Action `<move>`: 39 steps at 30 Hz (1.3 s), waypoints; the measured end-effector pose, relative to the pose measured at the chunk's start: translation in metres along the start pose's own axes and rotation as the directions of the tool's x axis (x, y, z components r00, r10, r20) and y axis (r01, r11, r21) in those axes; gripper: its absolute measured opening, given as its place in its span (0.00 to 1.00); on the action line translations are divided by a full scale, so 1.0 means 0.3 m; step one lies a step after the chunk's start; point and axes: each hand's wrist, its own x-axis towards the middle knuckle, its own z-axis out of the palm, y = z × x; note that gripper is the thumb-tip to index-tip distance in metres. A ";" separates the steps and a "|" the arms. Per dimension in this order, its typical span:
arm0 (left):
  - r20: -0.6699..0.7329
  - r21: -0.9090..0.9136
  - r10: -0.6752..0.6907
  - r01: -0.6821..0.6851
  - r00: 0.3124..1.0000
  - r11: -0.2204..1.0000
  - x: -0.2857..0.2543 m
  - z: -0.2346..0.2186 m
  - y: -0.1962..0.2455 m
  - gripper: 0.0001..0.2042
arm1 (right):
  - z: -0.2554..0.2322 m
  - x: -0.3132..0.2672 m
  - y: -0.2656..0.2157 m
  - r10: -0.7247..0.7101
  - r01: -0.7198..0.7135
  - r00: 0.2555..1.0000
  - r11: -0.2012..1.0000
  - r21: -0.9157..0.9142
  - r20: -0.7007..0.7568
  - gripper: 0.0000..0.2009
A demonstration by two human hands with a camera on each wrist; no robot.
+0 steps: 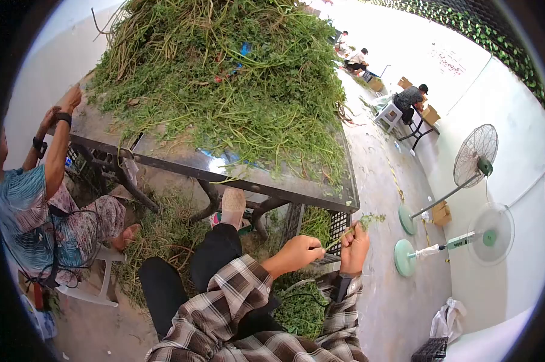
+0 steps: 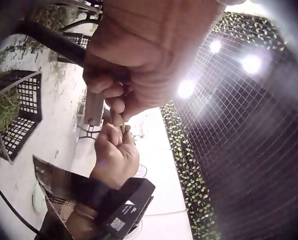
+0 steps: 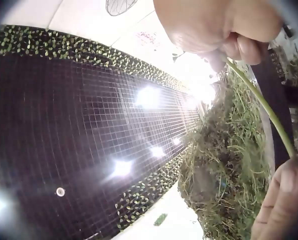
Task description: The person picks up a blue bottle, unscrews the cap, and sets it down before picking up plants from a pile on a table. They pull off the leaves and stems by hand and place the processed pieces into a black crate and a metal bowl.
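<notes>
I sit in front of a table piled with leafy green stems. Both hands hold one thin green stem above a black crate. My left hand pinches the stem's lower end. My right hand grips it higher up, and the leafy tip sticks out past the fingers. In the right wrist view the right hand clasps the stem, which runs down to the left hand's fingers. In the left wrist view the left hand pinches just above the right hand.
Another person sits at the left, arms up on the table edge. Cut greens litter the floor under the table. Two standing fans stand at the right by the wall. More people sit at a far table.
</notes>
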 end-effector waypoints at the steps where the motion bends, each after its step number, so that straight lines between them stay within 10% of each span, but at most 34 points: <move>1: 0.004 0.001 -0.004 0.004 1.000 1.000 -0.001 0.004 -0.001 0.12 | 0.026 -0.019 -0.003 -0.006 0.005 1.000 0.997 -0.081 -0.011 0.05; 3: -0.104 -0.006 0.144 -0.145 0.984 0.989 -0.013 0.012 -0.002 0.12 | 0.068 -0.057 0.021 0.012 -0.017 0.999 0.992 -0.128 -0.042 0.05; 6: -0.054 -0.144 -0.086 0.077 0.995 0.987 -0.010 -0.009 0.014 0.13 | 0.125 -0.133 0.052 0.115 -0.081 0.989 0.947 -0.310 0.092 0.05; 9: -0.107 -0.282 -0.055 0.023 0.993 0.959 -0.015 -0.004 0.003 0.11 | 0.137 -0.158 0.103 0.049 0.014 0.991 0.886 -0.463 0.123 0.05; 16: 0.020 -0.344 -0.100 0.101 0.995 0.934 -0.007 -0.003 -0.039 0.11 | 0.083 -0.091 0.143 0.138 -0.147 0.988 0.980 -0.133 -0.075 0.06; 23: 0.065 -0.355 -0.085 0.102 0.994 0.929 -0.008 0.052 -0.057 0.11 | -0.221 0.027 0.229 -0.011 -0.033 0.970 0.983 -0.179 -0.245 0.03; 27: 0.080 -0.433 -0.128 0.150 0.989 0.889 -0.027 -0.010 0.021 0.11 | -0.838 0.024 0.272 -0.326 0.033 0.938 0.418 -0.908 -0.116 0.05; 34: -0.025 -0.448 -0.091 0.071 0.996 0.891 -0.014 0.022 0.043 0.11 | -0.991 -0.398 0.111 -0.064 -0.020 0.998 -0.456 -0.890 0.010 0.14; 35: -0.023 -0.448 -0.089 0.069 0.996 0.892 -0.009 0.031 0.042 0.11 | -0.969 -0.404 0.093 -0.067 -0.023 0.998 -0.456 -0.890 0.009 0.14; 39: -0.015 -0.462 -0.066 0.052 0.998 0.886 -0.001 0.063 0.007 0.11 | -0.492 -0.381 0.012 0.213 -0.260 0.963 0.581 -0.771 -0.164 0.13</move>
